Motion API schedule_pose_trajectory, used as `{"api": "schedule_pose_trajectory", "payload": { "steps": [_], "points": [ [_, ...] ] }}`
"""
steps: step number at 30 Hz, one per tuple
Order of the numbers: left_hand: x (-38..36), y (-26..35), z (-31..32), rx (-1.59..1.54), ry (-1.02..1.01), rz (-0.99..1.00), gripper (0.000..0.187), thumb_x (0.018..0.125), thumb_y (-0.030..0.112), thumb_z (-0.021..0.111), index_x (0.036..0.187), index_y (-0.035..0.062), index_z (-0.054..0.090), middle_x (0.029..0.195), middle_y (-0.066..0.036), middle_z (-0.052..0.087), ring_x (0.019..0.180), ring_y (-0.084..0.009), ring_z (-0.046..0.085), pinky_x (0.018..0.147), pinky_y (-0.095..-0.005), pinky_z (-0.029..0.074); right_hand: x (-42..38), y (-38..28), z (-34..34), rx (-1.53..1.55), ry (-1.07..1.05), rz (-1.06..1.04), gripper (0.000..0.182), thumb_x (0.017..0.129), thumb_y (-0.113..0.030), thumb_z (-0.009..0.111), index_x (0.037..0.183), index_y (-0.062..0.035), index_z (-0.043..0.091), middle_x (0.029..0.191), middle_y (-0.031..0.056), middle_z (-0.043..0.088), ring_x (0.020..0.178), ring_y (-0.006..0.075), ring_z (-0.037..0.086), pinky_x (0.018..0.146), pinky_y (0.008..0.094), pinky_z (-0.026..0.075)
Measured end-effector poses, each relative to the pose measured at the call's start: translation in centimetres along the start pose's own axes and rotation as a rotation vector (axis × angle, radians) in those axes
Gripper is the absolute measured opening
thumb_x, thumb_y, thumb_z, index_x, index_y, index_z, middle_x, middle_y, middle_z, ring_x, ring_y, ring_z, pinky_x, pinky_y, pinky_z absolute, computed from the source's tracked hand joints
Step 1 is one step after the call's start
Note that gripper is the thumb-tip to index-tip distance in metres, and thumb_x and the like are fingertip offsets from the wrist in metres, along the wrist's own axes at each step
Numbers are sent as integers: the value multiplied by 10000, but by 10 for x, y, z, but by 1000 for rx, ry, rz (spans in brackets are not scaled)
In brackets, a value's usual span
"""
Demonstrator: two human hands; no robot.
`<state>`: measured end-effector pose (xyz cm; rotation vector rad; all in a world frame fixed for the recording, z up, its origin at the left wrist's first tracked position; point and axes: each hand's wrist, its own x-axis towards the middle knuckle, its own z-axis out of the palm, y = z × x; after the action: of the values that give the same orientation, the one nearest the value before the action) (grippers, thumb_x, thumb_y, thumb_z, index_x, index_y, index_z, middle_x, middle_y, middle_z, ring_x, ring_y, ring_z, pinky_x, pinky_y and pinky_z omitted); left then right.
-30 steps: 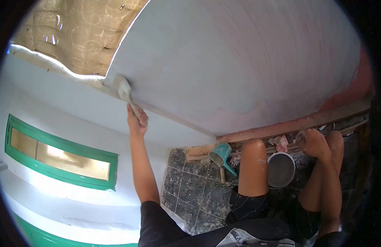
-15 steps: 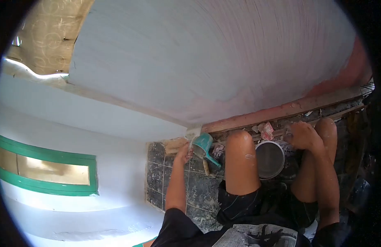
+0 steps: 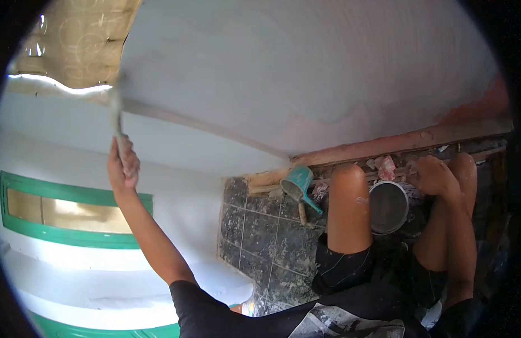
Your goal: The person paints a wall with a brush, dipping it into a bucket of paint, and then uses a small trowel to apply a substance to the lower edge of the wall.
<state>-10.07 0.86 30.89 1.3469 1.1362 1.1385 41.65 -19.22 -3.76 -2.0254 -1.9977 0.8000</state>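
My left hand (image 3: pixel 124 162) is raised toward the corner where two walls meet. Its fingers are closed around the handle of a pale paintbrush (image 3: pixel 116 110), whose head is smeared by motion against the upper part of the corner. Fresh-looking whitish paint covers much of the large wall (image 3: pixel 305 67), with pink showing through lower down. My right hand (image 3: pixel 432 176) rests by my right knee, fingers loosely bent and apart, with nothing visible in it. Beside it, between my legs, stands a round bucket (image 3: pixel 388 208) with a pale rim and grey contents.
A teal dipper (image 3: pixel 297 181) lies near the wall base, a short wooden handle (image 3: pixel 302 214) beside it. Rubble and a red-white chunk (image 3: pixel 386 168) line the wall foot. Dark floor tiles (image 3: pixel 260 231) are splattered white. A green-framed window (image 3: pixel 74 214) is at left.
My left hand has swung the paintbrush from the low corner near the dipper up and left to the high part of the corner. My right hand stays by the knee; the view has shifted slightly.
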Motion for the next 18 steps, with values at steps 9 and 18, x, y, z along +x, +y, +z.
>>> {"api": "schedule_pose_trajectory", "payload": {
  "steps": [9, 18],
  "points": [
    [46, -184, 53, -178, -87, 89, 319, 1006, 409, 363, 938, 121, 482, 645, -1, 482, 432, -94, 368, 391, -231, 277, -2, 6, 0, 62, 49, -33, 383, 783, -320, 631, 957, 21, 624, 864, 232, 644, 878, 402, 614, 821, 481, 472],
    [-44, -406, 78, -292, 18, -609, 322, 970, 431, 455, 866, 130, 504, 602, 26, 433, 385, -50, 319, 309, -189, 243, -27, 24, -12, 47, 12, 7, 367, 807, -336, 609, 963, -5, 629, 902, 213, 647, 947, 377, 612, 870, 473, 462]
  ]
}}
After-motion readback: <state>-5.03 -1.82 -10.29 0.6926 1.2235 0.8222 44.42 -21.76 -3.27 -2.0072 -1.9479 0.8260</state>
